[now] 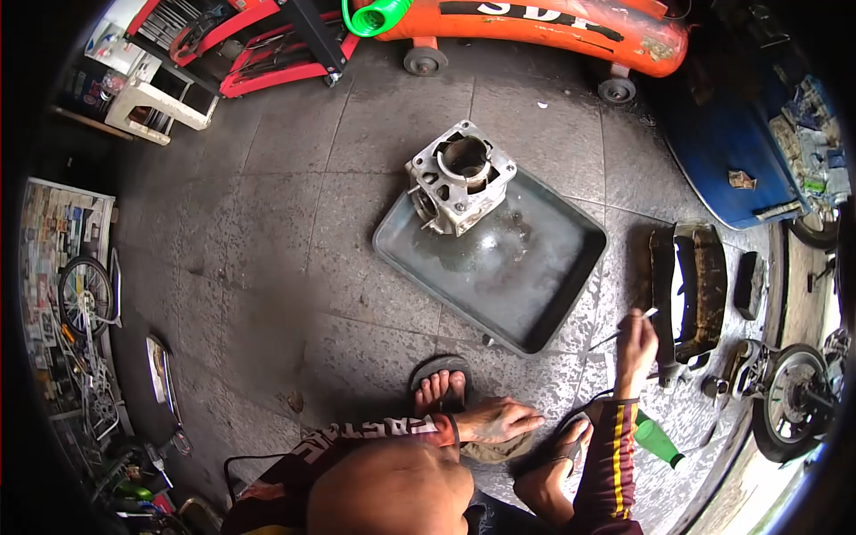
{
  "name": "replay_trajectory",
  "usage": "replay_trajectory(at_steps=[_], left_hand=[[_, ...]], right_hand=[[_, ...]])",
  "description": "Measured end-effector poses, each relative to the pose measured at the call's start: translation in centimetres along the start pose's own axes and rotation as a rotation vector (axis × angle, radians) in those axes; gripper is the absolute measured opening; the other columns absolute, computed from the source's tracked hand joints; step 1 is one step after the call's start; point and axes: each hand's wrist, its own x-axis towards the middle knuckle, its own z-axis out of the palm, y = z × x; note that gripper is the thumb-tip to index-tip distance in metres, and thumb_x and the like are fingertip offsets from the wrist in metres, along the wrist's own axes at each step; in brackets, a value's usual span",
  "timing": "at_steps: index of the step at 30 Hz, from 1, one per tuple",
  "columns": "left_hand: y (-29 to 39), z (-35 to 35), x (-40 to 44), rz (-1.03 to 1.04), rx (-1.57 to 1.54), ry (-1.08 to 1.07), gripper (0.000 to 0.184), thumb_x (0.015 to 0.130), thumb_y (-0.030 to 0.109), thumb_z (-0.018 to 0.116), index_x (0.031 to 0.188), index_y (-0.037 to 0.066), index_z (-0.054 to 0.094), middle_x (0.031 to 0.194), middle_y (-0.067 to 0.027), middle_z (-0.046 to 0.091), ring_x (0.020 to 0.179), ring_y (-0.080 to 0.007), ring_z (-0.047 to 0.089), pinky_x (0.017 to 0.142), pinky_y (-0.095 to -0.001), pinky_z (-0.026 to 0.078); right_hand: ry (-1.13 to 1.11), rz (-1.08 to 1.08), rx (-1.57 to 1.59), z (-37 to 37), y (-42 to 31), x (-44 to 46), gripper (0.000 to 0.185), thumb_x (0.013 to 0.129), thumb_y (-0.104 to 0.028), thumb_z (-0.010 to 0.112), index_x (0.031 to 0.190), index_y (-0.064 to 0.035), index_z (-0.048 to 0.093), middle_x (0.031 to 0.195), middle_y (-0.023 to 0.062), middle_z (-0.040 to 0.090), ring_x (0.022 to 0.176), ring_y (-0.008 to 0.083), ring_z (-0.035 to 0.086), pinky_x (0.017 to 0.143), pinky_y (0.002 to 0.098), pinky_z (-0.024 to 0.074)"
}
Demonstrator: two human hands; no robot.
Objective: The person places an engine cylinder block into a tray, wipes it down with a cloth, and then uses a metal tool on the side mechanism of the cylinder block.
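My right hand (pixel 637 346) is closed around a thin, dark, rod-like tool (pixel 606 341) with a pale end; its exact kind is unclear. It is held above the floor, between the tray and a dirty, hollow metal housing (pixel 709 290). My left hand (pixel 501 419) lies palm down in front of me with its fingers stretched out, over a brownish cloth-like thing (pixel 497 448); whether they touch I cannot tell. Ahead, an engine cylinder block (pixel 459 178) stands upright on the far left corner of a shallow grey tray (pixel 428 281). Dark wet stains mark the tray's bottom.
A green bottle (pixel 658 439) lies beside my right forearm. Motorcycle wheels (pixel 794 401) and a small dark block (pixel 750 285) are at right. An orange air compressor tank (pixel 553 36), a red tool cart (pixel 267 67) and a blue container (pixel 731 134) stand farther off.
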Motion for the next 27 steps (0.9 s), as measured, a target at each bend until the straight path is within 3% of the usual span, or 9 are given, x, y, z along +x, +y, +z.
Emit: replay_trajectory(at_steps=[2,4,8,10,12,16,18,23,27], left_hand=[[-1.0,0.5,-0.3,0.071,0.073,0.045,0.046,0.1,0.04,0.051,0.109,-0.002,0.068,0.106,-0.0253,0.068,0.101,-0.0427,0.063,0.088,-0.0474,0.049],[-0.4,-0.7,-1.0,0.41,0.445,0.252,0.032,0.1,0.037,0.054,0.102,0.008,0.067,0.105,-0.0085,0.066,0.097,-0.0251,0.063,0.088,-0.0432,0.047],[8.4,-11.0,-3.1,0.468,0.347,0.343,0.029,0.091,0.026,0.067,0.113,0.007,0.069,0.128,-0.0133,0.061,0.124,-0.03,0.055,0.113,-0.0506,0.033],[10.8,-18.7,-3.5,0.475,0.647,0.566,0.038,0.085,0.024,0.071,0.118,0.005,0.067,0.131,-0.0141,0.06,0.13,-0.0342,0.051,0.116,-0.055,0.027],[12.1,-26.3,-3.5,0.331,1.042,0.661,0.068,0.082,0.029,0.074,0.14,0.004,0.05,0.141,-0.0185,0.05,0.138,-0.0358,0.041,0.116,-0.0513,0.029],[7.4,-36.0,-1.8,0.026,0.63,0.697,0.088,0.087,0.038,0.074,0.154,0.005,0.027,0.148,-0.0195,0.042,0.138,-0.0313,0.04,0.116,-0.0426,0.031],[5.4,-36.7,-0.2,-0.079,0.129,0.744,0.081,0.093,0.038,0.07,0.149,-0.005,0.031,0.139,-0.022,0.05,0.125,-0.026,0.051,0.106,-0.0352,0.042],[2.1,-35.1,1.7,-0.037,0.55,0.993,0.046,0.092,0.039,0.07,0.115,0.0,0.063,0.09,-0.0126,0.073,0.08,-0.02,0.07,0.074,-0.0351,0.053],[3.9,-32.0,1.0,-0.196,0.722,1.061,0.051,0.089,0.048,0.07,0.103,0.0,0.064,0.081,-0.0156,0.072,0.073,-0.0235,0.07,0.07,-0.0387,0.052]], right_hand=[[-0.122,-0.087,-0.211,0.5,3.0,0.2,0.048,0.102,-0.037,0.054,0.075,0.002,0.062,0.064,0.0103,0.064,0.056,0.0187,0.058,0.056,0.0344,0.0439],[-0.156,-0.068,-0.353,0.8,1.4,-0.3,0.049,0.1,-0.039,0.054,0.079,0.004,0.065,0.072,0.0208,0.068,0.069,0.0369,0.067,0.067,0.0433,0.0495],[-0.176,0.023,-0.281,0.9,1.1,-0.4,0.051,0.1,-0.041,0.054,0.08,0.0051,0.065,0.073,0.0199,0.068,0.069,0.0286,0.069,0.066,0.04,0.0491],[-0.168,0.029,-0.266,0.9,0.9,-0.3,0.053,0.099,-0.043,0.054,0.081,0.0051,0.066,0.073,0.019,0.069,0.069,0.0277,0.069,0.067,0.0387,0.0498],[-0.177,0.049,-0.241,0.9,1.0,-0.3,0.054,0.099,-0.045,0.055,0.082,0.0047,0.068,0.073,0.0175,0.069,0.07,0.0241,0.069,0.068,0.0364,0.0504],[-0.161,0.046,-0.123,0.8,-0.4,-0.8,0.051,0.099,-0.041,0.055,0.08,0.0041,0.068,0.071,0.0152,0.068,0.066,0.0216,0.066,0.065,0.0356,0.0486],[-0.17,0.066,-0.112,0.7,-0.7,-1.1,0.05,0.099,-0.04,0.056,0.079,0.0033,0.068,0.07,0.015,0.068,0.065,0.0225,0.065,0.065,0.0358,0.0478],[-0.176,0.13,-0.112,0.9,-0.3,-1.6,0.049,0.098,-0.042,0.055,0.078,0.0007,0.068,0.069,0.0146,0.066,0.066,0.0248,0.065,0.067,0.0376,0.048],[-0.179,0.148,-0.085,1.3,-0.7,-1.5,0.048,0.099,-0.041,0.055,0.079,0.0006,0.069,0.066,0.0139,0.064,0.065,0.0234,0.064,0.066,0.0369,0.0477]])
